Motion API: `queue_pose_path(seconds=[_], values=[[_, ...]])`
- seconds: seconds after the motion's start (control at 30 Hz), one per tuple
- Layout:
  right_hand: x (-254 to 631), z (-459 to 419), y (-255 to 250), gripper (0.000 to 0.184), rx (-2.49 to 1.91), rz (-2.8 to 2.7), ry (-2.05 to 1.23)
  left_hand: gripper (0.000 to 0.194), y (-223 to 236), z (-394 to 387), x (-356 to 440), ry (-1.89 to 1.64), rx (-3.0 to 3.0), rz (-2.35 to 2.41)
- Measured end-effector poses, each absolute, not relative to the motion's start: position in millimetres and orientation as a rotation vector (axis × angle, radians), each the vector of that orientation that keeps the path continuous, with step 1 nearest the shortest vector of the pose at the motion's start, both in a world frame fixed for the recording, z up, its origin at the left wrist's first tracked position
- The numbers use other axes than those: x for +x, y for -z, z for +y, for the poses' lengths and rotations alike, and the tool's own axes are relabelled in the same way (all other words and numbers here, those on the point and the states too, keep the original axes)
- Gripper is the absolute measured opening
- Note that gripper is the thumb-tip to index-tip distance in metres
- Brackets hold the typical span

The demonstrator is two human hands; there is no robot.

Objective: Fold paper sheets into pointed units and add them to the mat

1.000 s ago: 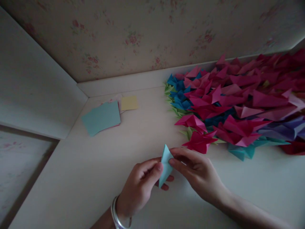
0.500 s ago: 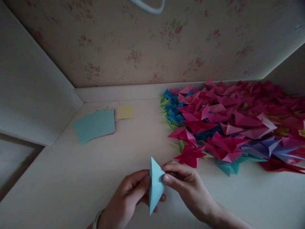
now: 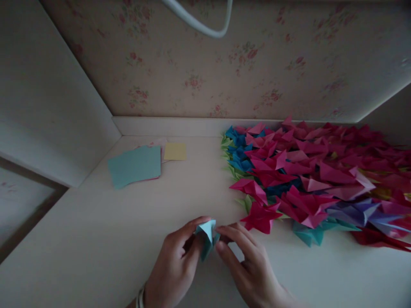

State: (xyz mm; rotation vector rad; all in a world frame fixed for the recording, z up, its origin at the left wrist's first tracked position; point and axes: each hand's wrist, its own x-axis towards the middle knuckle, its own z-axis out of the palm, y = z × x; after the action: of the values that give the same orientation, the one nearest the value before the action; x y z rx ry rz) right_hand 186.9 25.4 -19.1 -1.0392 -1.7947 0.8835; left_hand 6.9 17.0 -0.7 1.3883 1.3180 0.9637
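A light-blue folded paper [image 3: 208,233] is between my two hands, low in the middle of the head view. My left hand [image 3: 180,261] grips its left side between thumb and fingers; part of the paper is hidden behind them. My right hand [image 3: 245,261] pinches the paper's right edge with thumb and forefinger. The paper has an upper flap standing open and a point hanging downward. Just beyond my right hand lies a dark pink folded paper piece [image 3: 261,217], the nearest of a large colourful heap.
The heap of folded paper pieces [image 3: 308,171] covers the table's right side up to the wall. Blue-green paper sheets [image 3: 136,167] lie stacked at the left, with a small yellow sheet [image 3: 175,152] beside them. A white cable [image 3: 205,31] hangs above. A white panel [image 3: 58,94] stands at left.
The blue paper has turned from a tall flat diamond shape to a smaller shape with an opened flap. Both hands still hold it. The view has shifted slightly.
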Motion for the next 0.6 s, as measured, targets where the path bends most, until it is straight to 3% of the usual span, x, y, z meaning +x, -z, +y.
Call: queue_pose_path(seconds=[0.17, 0.6], values=[[184.0, 19.6, 14.3, 0.038, -1.053, -1.862, -0.848, 0.034, 2.1, 15.1, 7.9, -0.956, 1.549, 1.287], [180.6, 15.3, 16.9, 0.035, -1.054, -1.955, -0.937, 0.043, 15.6, 11.5, 9.6, -0.833, 1.733, 1.441]])
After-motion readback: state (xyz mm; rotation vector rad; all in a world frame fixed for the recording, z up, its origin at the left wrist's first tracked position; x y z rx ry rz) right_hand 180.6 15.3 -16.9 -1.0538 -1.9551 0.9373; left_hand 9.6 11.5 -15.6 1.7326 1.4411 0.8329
